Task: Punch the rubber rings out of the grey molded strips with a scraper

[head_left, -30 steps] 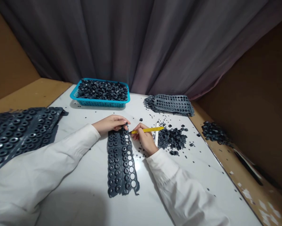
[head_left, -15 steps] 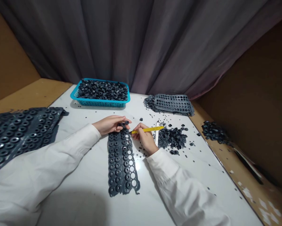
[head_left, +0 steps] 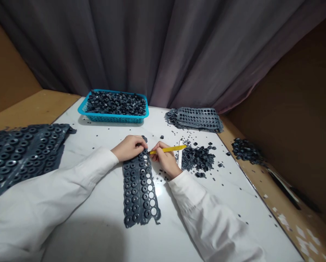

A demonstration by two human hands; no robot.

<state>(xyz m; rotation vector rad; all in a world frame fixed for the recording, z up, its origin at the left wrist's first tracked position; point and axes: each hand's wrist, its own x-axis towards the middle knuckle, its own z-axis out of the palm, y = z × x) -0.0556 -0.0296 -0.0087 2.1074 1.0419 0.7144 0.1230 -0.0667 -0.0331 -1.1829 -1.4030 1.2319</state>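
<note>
Strip: a long dark grey perforated rubber strip [head_left: 139, 189] lies lengthwise on the table, its upper end under the left hand and its lower end pointing toward the person. Dark rings sit in most of its holes, while round empty holes run down the right edge of its lower part.

Left hand: the left hand [head_left: 129, 148] rests on the top end of the strip, its fingers curled closely over it in a narrow pinch.

Right hand: the right hand [head_left: 165, 159] sits just beside the strip, gripping a slim yellow stick [head_left: 168, 149] like a pencil. The stick's near tip reaches the strip's upper edge, close to the left fingertips.

Blue basket: a shallow turquoise plastic mesh basket [head_left: 113, 118] stands at the far side of the table, heaped with small dark grey rubber rings [head_left: 116, 103].

Loose pieces: a heap of dark grey rubber pieces [head_left: 198, 158] lies right of the right hand, near a narrow white strip [head_left: 180, 154] standing out from behind that hand. Small crumbs are scattered around them.

Stacks: a pile of punched grey sheets [head_left: 198, 119] lies at the far right of the table. A thick stack of ring-filled dark sheets [head_left: 23, 154] lies at the left, beside the left forearm.

Arms: both forearms, in white long sleeves [head_left: 70, 182], reach inward from the lower corners and angle toward each other over the white table [head_left: 220, 207].

Ledge: another dark heap [head_left: 246, 151] sits on the tan wooden ledge [head_left: 284, 207] on the right.
</note>
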